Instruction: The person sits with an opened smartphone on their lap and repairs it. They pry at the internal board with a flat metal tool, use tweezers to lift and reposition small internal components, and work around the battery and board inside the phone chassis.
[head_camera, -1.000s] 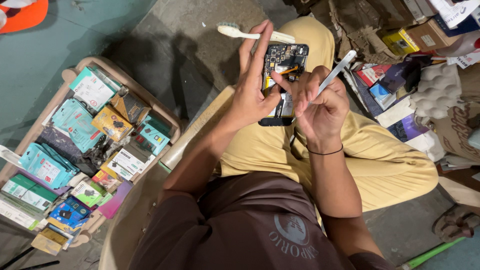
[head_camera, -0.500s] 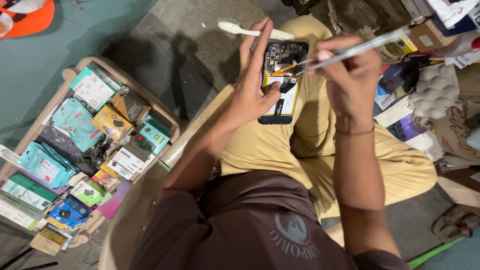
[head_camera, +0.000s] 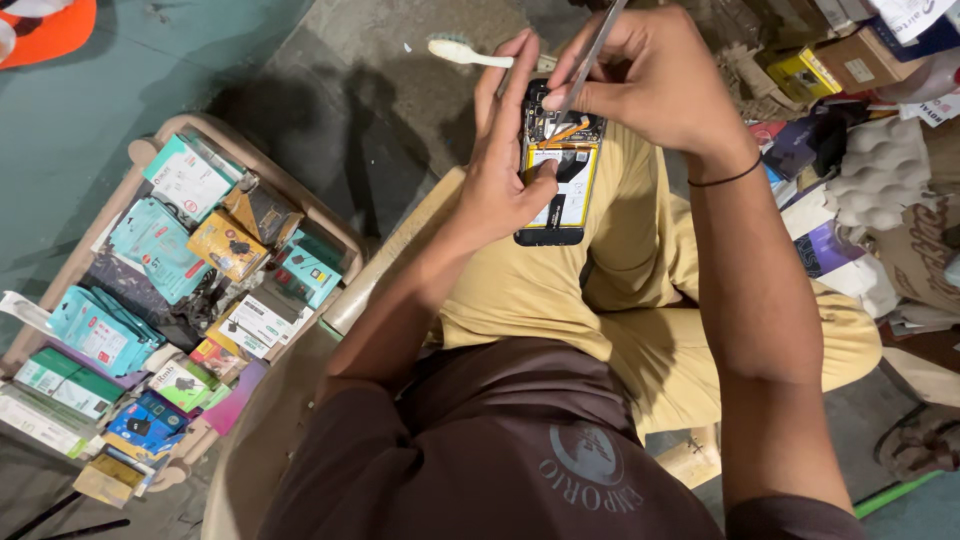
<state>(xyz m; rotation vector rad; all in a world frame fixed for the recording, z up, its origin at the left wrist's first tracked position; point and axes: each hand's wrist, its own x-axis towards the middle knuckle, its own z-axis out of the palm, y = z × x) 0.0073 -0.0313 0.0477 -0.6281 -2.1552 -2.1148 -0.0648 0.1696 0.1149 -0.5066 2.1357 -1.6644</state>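
Holding: the left hand (head_camera: 505, 175) was wrapped round an opened phone (head_camera: 558, 170), back cover off, fingers up its left edge and the thumb pressed on the pale battery.
Phone place: above the person's lap, over the tan trousers (head_camera: 600, 290), toward the far middle of the scene, upright on its long axis.
Right hand: the right hand (head_camera: 650, 75) was closed in a pinch on a thin metal tool (head_camera: 590, 50), whose tip met the upper part of the phone's insides.
Hidden: the tool's upper end was cut off by the top edge; the exact spot its tip touched was too small to make out, and the right hand covered the phone's far right corner.
Toothbrush: a white toothbrush (head_camera: 465, 52) lay on the floor just beyond the left hand's fingertips, its handle end hidden behind them.
Left side: a wooden tray (head_camera: 300, 205) on the floor held many small boxes and teal packets (head_camera: 150, 240), crowded and overlapping; its near end ran out of view.
Right side: cardboard boxes, an egg carton (head_camera: 880, 170) and papers lay piled, partly cut off at the edge.
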